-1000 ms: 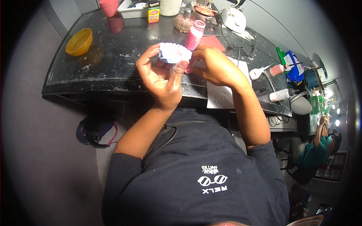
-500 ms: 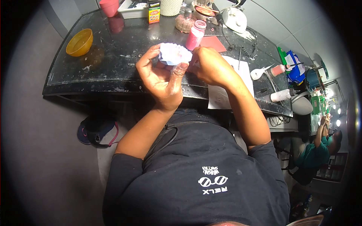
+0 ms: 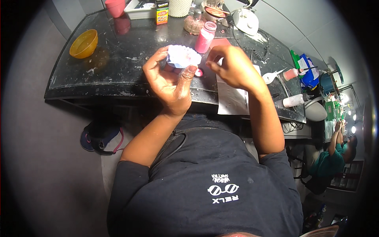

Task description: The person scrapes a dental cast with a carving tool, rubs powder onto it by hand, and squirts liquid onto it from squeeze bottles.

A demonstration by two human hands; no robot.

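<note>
My left hand point(image 3: 171, 83) holds up a pale dental plaster model point(image 3: 182, 57), thumb across its near side and fingers behind. The model's toothed rim faces away from me, and a pinkish patch shows on it. To its right, my right hand point(image 3: 235, 67) hangs over a white paper sheet point(image 3: 233, 98) with its fingers curled in. Whatever those fingers may hold cannot be made out. A small round dish point(image 3: 199, 73) with pink in it sits on the bench between my hands. Just beyond stands an open jar of pink powder point(image 3: 205, 37).
The black bench point(image 3: 118, 71) carries a yellow bowl point(image 3: 83, 43) at left. A pink cup point(image 3: 114, 8), a small box point(image 3: 162, 12) and a glass jar point(image 3: 194, 23) line the back. Squeeze bottles point(image 3: 294, 100) lie at right. A co-worker in green point(image 3: 329, 162) sits far right.
My right hand has moved away from the model, to the right over the paper sheet, uncovering the small round dish. My left hand and the model stay in place.
</note>
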